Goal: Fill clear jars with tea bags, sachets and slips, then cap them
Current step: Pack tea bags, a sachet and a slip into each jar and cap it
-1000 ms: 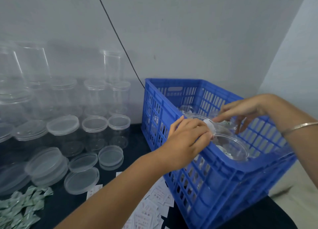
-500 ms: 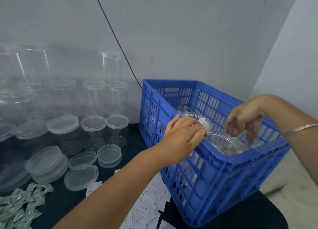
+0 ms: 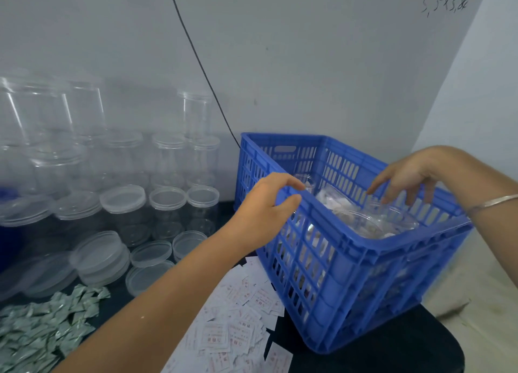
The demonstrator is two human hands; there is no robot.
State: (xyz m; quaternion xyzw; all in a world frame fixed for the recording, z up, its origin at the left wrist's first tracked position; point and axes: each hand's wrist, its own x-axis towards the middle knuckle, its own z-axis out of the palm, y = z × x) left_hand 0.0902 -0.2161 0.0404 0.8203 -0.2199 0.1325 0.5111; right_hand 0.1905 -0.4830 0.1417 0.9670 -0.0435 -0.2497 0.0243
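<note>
A blue slatted crate [image 3: 350, 263] stands on the dark table at the right. Inside it lie clear jars [image 3: 375, 221] holding tea bags and paper. My left hand [image 3: 263, 207] hovers at the crate's left rim with its fingers loosely curved, and it holds nothing. My right hand [image 3: 406, 182] hangs over the jars in the crate with its fingers spread downward, and it is empty too. Empty clear jars [image 3: 168, 173] are stacked against the wall at the left, with loose lids [image 3: 151, 253] in front of them.
A heap of green sachets [image 3: 42, 333] lies at the near left. White printed slips [image 3: 238, 325] are scattered beside the crate. A black cable [image 3: 201, 72] runs down the wall behind the crate. The table ends just right of the crate.
My left hand has let go of the jar it held at the crate's rim and opened. My right hand has risen from among the jars, fingers now spread.
</note>
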